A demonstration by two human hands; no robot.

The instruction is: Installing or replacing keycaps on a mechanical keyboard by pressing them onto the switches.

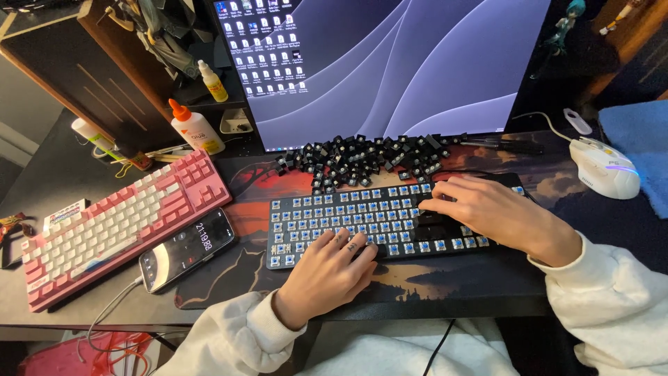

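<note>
A: What bottles and labels sit at the back left?

B: Two glue bottles. The larger one (197, 129) is white with an orange cap and a pale label with an orange patch, standing just behind the pink keyboard (122, 224). The smaller bottle (212, 81) is yellowish with a white cap, farther back beside the monitor (386, 66). A flat white card (64, 214) with coloured print lies at the pink keyboard's left end.

A: And the black keyboard?

B: The black keyboard (390, 219) lies on the desk mat (250, 202) in front of the monitor, most caps off, blue switches bare. The pulled keycaps (365, 159) are heaped between it and the monitor's foot.

A: The left hand?

B: The left hand (328, 271) rests flat on the board's lower left, fingers spread and loosely curved, tips on the bottom rows. It grips nothing.

A: The right?

B: The right hand (497, 212) lies over the right part, fingers bent inward, tips touching caps that are still on. Whether it pinches one, I cannot tell.

A: Anything else close by?

B: A phone (186, 248) with a lit screen lies between the two keyboards, and a white mouse (604, 168) sits to the right.
</note>
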